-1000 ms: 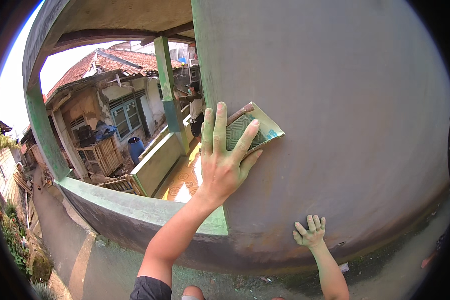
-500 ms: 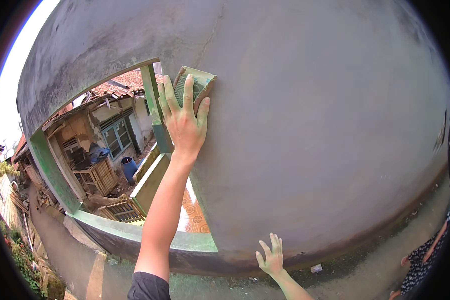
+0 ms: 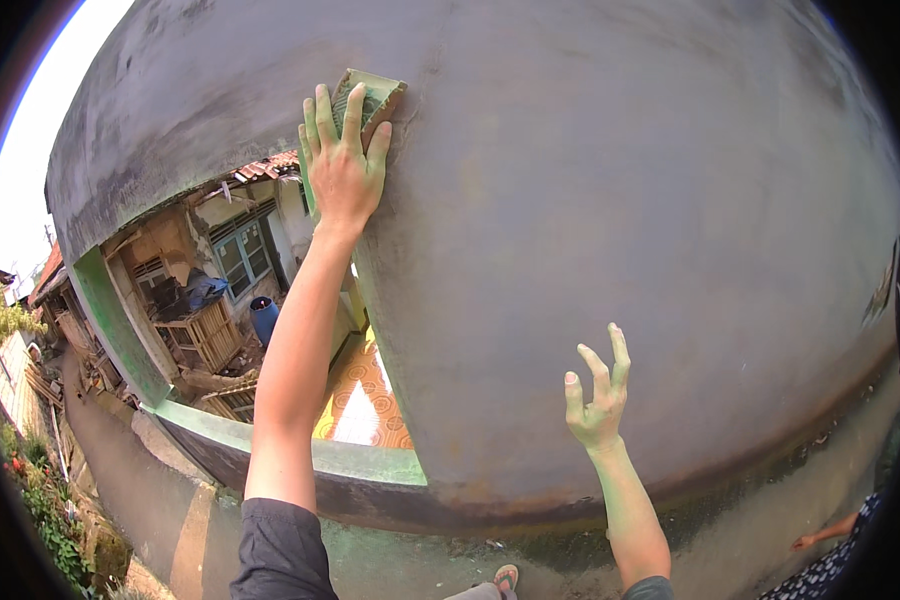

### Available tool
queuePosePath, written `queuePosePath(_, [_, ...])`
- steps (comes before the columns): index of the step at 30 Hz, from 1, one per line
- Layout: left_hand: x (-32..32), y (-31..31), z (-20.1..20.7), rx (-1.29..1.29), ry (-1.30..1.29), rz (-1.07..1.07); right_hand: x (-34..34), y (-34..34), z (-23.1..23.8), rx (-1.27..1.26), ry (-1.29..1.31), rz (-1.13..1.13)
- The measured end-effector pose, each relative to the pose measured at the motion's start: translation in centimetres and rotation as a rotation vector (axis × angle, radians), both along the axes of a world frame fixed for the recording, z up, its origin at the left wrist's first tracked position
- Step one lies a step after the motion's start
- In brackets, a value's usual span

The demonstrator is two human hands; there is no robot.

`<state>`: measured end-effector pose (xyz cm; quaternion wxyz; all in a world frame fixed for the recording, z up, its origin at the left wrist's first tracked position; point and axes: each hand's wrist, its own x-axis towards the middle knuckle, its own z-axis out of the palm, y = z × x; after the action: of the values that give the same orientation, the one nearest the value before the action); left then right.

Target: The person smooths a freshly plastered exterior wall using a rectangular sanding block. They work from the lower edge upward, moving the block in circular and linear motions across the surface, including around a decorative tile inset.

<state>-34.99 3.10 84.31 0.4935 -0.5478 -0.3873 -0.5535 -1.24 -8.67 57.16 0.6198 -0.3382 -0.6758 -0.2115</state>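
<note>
With fingers spread, my left hand (image 3: 342, 180) holds a rectangular pad (image 3: 378, 92) flat against the grey wall, beside the upper right corner of the window opening. The pad has a worn green face and a ragged brown edge; its exact kind is unclear, and my fingers cover part of it. Green smears mark the fingers. My right hand (image 3: 598, 405) is raised in front of the lower wall, its fingers apart and bent, with nothing in it. The grey wall (image 3: 620, 200) is smooth plaster with darker patches.
A green sill (image 3: 370, 465) edges the opening, through which a patterned orange floor (image 3: 370, 400), a blue barrel (image 3: 264, 318) and a wooden crate (image 3: 206, 343) show. Below runs a paved path with my sandalled foot (image 3: 507, 577). Another person's arm (image 3: 830, 532) appears at lower right.
My left hand and the pad have shifted upward along the wall, slightly left. My right hand has risen from near the wall's base and moved right. The view has shifted a little.
</note>
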Motion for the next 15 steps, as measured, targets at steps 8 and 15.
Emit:
queuePosePath(8, [2.9,-3.2,-3.4,-0.048,0.084,0.024,2.9,4.7,11.0,0.165,-0.133,-0.069])
queuePosePath(15, [2.4,-1.2,2.9,0.081,-0.164,-0.085,3.8,10.0,21.9,0.207,-0.067,-0.220])
